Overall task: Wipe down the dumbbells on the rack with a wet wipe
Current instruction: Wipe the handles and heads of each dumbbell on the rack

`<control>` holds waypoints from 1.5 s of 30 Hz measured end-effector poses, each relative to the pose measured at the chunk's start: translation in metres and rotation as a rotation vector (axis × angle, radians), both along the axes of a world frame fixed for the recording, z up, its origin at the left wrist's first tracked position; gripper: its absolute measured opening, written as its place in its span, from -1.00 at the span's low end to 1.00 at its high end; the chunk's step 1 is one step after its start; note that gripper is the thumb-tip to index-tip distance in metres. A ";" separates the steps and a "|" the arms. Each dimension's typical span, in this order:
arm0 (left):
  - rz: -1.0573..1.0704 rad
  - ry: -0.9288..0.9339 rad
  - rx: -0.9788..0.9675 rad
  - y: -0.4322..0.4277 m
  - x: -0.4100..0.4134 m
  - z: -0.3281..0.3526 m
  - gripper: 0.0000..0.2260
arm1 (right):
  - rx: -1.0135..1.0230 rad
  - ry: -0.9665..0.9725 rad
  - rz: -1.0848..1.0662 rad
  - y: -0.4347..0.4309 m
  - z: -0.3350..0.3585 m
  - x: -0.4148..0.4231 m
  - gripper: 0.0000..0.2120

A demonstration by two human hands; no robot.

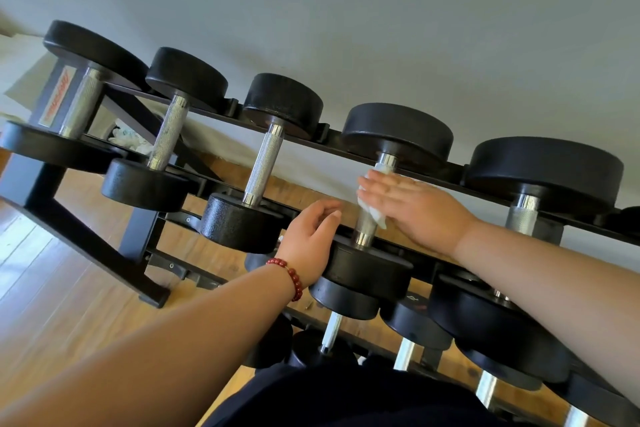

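Observation:
Several black dumbbells with chrome knurled handles lie across the top tier of a black rack [114,250]. My right hand [412,208] lies flat with straight fingers, pressing a white wet wipe [370,210] against the handle of the fourth dumbbell [398,135]. My left hand [308,239], with a red bead bracelet on its wrist, rests loosely curled on the near head [370,267] of that same dumbbell and holds nothing. The wipe covers the middle of the handle; chrome shows above and below it.
More dumbbells [485,326] sit on a lower tier at the bottom right. A grey wall [346,10] stands right behind the rack. Wooden floor [52,288] spreads to the left. A crumpled whitish item [130,142] lies behind the rack's left end.

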State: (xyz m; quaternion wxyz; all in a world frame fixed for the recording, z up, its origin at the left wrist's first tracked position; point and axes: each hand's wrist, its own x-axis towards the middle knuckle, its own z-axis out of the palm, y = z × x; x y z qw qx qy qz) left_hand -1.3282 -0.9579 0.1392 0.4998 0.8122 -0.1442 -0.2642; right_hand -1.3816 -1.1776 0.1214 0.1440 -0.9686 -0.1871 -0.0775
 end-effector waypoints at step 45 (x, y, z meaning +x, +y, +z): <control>0.025 0.038 -0.038 0.001 0.001 -0.002 -0.77 | 0.981 0.338 -1.089 0.068 0.028 0.012 -0.71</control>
